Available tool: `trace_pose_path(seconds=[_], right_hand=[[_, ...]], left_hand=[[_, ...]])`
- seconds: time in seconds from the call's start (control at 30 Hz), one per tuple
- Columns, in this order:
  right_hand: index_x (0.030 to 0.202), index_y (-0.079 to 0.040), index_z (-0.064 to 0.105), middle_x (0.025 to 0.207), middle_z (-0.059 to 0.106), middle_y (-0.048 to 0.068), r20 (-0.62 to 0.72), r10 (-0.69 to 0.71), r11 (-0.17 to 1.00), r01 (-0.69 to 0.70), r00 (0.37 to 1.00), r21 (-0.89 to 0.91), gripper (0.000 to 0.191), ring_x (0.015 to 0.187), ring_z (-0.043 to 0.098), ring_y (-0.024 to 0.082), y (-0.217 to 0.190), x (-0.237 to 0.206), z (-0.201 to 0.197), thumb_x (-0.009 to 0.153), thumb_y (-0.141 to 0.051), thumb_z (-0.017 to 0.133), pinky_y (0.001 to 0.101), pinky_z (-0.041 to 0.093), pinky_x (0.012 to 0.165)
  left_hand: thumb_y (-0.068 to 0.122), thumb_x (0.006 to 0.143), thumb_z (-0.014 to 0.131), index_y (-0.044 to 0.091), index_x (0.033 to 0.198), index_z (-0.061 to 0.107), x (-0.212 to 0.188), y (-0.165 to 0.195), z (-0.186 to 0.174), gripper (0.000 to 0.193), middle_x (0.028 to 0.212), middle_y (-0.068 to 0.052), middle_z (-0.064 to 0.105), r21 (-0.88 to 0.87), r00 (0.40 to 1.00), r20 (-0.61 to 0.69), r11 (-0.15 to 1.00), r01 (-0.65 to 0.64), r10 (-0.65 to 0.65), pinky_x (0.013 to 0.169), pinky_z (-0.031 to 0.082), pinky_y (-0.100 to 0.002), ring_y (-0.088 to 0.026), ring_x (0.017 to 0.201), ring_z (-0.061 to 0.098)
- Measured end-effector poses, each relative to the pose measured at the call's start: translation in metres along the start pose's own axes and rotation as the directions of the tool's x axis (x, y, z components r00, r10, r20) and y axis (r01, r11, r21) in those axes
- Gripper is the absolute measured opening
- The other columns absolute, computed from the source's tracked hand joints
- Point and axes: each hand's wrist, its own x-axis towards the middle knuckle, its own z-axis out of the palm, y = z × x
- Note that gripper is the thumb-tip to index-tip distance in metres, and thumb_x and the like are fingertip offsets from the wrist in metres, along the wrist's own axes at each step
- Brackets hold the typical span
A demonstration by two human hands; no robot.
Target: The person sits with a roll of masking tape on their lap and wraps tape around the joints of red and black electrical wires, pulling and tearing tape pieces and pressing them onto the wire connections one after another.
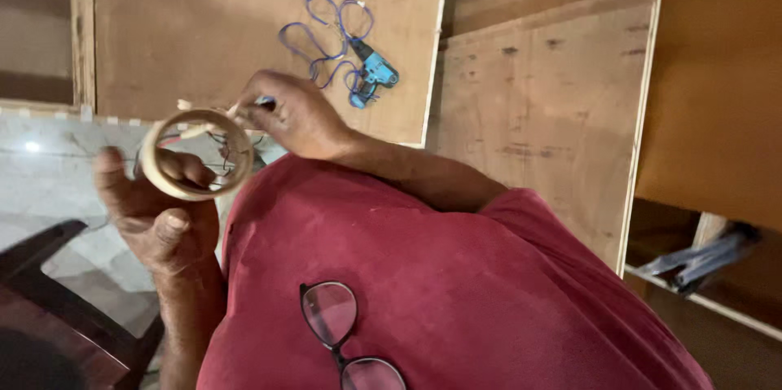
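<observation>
My left hand (155, 211) holds a tan ring-shaped roll of tape (195, 154), fingers through its hole and thumb below it. My right hand (293, 117) is just right of the roll and pinches what looks like the loose tape end at the roll's upper edge. A small blue bit shows at its fingertips. Thin dark wires (221, 145) hang behind the roll. I cannot tell what they are joined to.
A blue power drill (373, 74) with a coiled blue-purple cord lies on a plywood sheet (204, 23). More plywood boards (554, 113) lean at the right. My red shirt (456, 292) with hanging glasses (334, 317) fills the foreground. Dark wooden furniture (49, 308) stands lower left.
</observation>
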Motion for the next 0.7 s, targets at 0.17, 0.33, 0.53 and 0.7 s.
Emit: trace_pose_path(seconds=[0.17,0.33,0.53,0.7], right_hand=[[0.101,-0.008,0.065,0.098,0.067,0.008,-0.015,-0.230,0.946,0.220,0.973,-0.239,0.020,0.096,0.066,0.027,-0.023,-0.008,-0.013,0.085,-0.009,0.078,0.0389,0.055,0.082],[0.101,-0.010,0.064,0.097,0.067,0.005,-0.069,-0.186,0.968,0.171,0.980,-0.185,0.018,0.096,0.067,0.025,-0.033,-0.022,-0.022,0.089,-0.007,0.076,0.0377,0.056,0.082],[0.099,-0.013,0.062,0.096,0.066,0.003,-0.079,-0.352,0.917,0.327,0.932,-0.230,0.021,0.095,0.066,0.024,-0.031,-0.023,-0.022,0.088,-0.006,0.078,0.0397,0.054,0.084],[0.101,-0.012,0.064,0.099,0.065,0.003,-0.024,-0.546,0.812,0.521,0.838,-0.264,0.017,0.099,0.066,0.025,-0.027,-0.025,-0.020,0.089,-0.006,0.074,0.0400,0.054,0.086]], left_hand=[[0.011,0.093,0.088,0.019,0.168,0.010,0.030,-0.023,-0.008,0.108,0.151,-0.019,0.045,0.663,0.941,0.315,0.682,-0.309,0.120,0.115,0.047,-0.043,-0.030,0.139,0.049],[-0.001,0.100,0.079,0.016,0.170,0.005,0.038,-0.044,0.005,0.104,0.152,-0.021,0.048,0.749,0.875,0.444,0.457,-0.481,0.192,0.107,0.060,-0.042,-0.031,0.129,0.063],[-0.011,0.106,0.072,0.016,0.166,0.015,0.037,-0.043,0.000,0.087,0.132,-0.029,0.060,0.748,0.864,0.475,0.443,-0.495,0.164,0.098,0.062,-0.042,-0.037,0.116,0.069],[-0.009,0.111,0.065,0.009,0.169,0.014,0.030,-0.037,0.001,0.079,0.105,-0.021,0.068,0.639,0.977,0.203,0.748,-0.179,0.061,0.080,0.053,-0.029,-0.023,0.090,0.067]])
